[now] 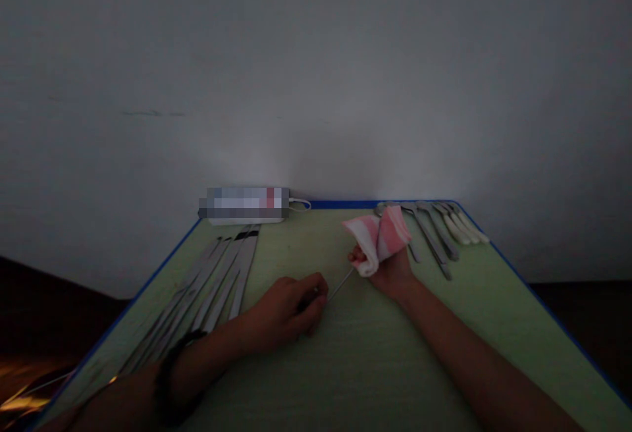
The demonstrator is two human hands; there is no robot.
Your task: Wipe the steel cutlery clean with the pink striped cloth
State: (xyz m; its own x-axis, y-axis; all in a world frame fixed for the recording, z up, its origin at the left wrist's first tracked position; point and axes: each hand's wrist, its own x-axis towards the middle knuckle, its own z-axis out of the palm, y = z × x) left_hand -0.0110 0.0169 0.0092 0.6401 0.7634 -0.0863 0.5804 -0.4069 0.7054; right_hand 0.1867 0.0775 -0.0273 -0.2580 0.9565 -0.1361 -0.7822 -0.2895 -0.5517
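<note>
My left hand (pixel 296 307) is closed, with finger and thumb pinching one end of a thin metal utensil (pixel 340 284) above the middle of the table. My right hand (pixel 392 275) grips a pink and white cloth (pixel 395 231), which is folded around the utensil's other end. That end is hidden in the cloth, so I cannot tell what kind of utensil it is. A dark beaded bracelet (pixel 170 379) circles my left wrist.
Several flat metal utensils (pixel 212 287) lie at the left of the green table (pixel 316 386). Metal utensils (pixel 428 234) and several with white handles (pixel 461 226) lie at the back right. A blurred box (pixel 244 205) with a white cable (pixel 301 206) stands by the wall.
</note>
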